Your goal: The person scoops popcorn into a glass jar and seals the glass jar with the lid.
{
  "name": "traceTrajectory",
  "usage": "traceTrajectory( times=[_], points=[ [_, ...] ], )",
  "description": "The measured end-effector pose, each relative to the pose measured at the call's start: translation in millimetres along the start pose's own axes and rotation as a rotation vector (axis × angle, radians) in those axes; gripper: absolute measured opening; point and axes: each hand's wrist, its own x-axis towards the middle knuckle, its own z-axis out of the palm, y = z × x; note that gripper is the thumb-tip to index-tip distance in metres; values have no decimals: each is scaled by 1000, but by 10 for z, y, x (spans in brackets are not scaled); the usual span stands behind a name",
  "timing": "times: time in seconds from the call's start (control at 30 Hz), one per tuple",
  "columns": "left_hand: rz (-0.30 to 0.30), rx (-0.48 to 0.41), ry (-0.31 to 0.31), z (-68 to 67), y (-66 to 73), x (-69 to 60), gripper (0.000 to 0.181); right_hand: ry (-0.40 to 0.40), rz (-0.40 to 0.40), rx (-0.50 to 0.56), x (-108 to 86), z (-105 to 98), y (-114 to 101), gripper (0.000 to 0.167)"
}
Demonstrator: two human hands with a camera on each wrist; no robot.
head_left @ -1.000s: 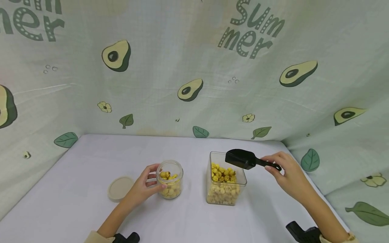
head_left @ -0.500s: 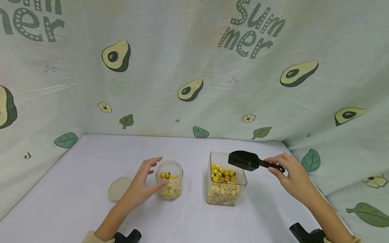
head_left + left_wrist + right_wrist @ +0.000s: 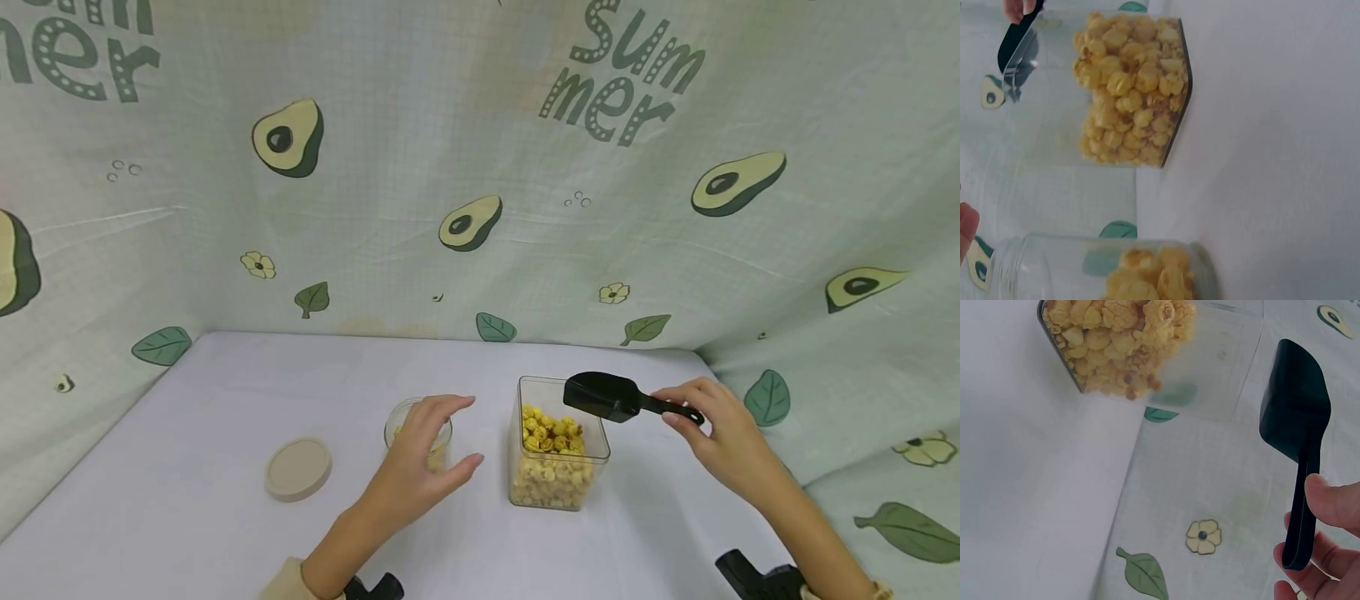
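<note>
With fingers and thumb spread apart, my left hand (image 3: 420, 458) hovers in front of the glass jar (image 3: 400, 411) and partly hides it in the head view; it holds nothing. Popcorn (image 3: 1147, 278) lies in the jar's lower part in the left wrist view. To the right, a clear square container (image 3: 558, 479) is about half full of yellow popcorn (image 3: 551, 431). My right hand (image 3: 712, 421) pinches a black scoop (image 3: 603, 395) by its handle, holding it over the container's right rim. In the right wrist view the scoop (image 3: 1297, 400) points away from the fingers.
A round beige lid (image 3: 297, 469) lies flat on the white tablecloth (image 3: 315, 375), left of the jar. Behind the table hangs a pale curtain (image 3: 375, 167) printed with avocados and leaves; it also bounds both sides.
My left hand has let go of the jar and moved right, across its front, toward the square container. The right hand and scoop have shifted slightly right, then stayed still.
</note>
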Motion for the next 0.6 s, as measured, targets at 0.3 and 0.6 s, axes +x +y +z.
traceTrajectory(
  times=[0.3,0.6],
  points=[
    [-91,-218,-92,383,56,55,53,-8,-1,-31,32,-46,-29,35],
    [-281,-409,-170,568,45,84,56,-20,-70,-60,86,-98,-32,38]
  ],
)
